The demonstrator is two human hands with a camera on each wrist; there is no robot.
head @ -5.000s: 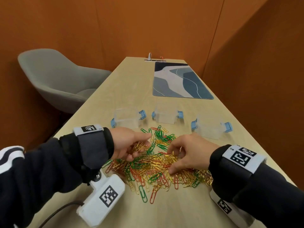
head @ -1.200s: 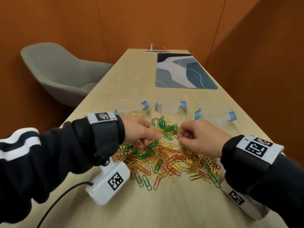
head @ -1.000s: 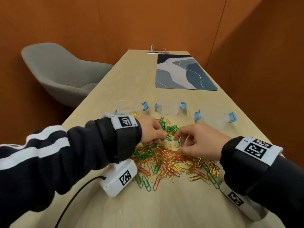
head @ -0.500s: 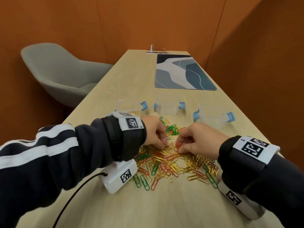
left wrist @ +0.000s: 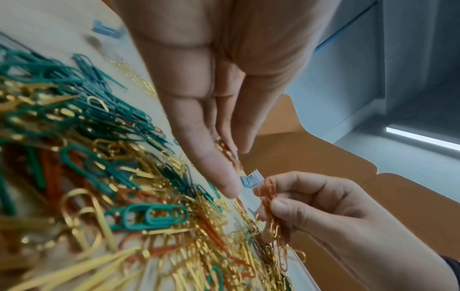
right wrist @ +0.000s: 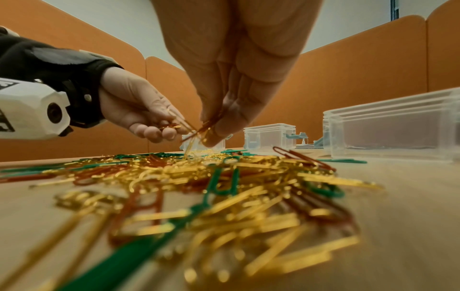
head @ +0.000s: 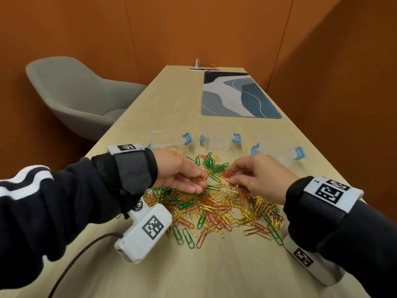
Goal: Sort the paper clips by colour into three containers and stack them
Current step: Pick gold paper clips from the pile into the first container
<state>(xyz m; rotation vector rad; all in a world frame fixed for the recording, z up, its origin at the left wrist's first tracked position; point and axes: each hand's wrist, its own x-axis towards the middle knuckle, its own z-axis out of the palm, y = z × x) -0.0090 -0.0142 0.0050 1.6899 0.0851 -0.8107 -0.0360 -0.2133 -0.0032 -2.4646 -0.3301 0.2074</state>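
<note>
Beyond, grey chair (head: 73, 97) — patterned mat (head: 238, 93) behind three containers (head: 218, 139).

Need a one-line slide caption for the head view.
Both hands, left hand and right hand, pick red clips from a mixed paper clip pile before three clear containers.

Paper clips (head: 217, 203) heaped on the desk (head: 214, 272), three containers (head: 218, 139) in a row just behind the heap, mat (head: 238, 95) farther back, chair (head: 77, 93) left of the desk
</note>
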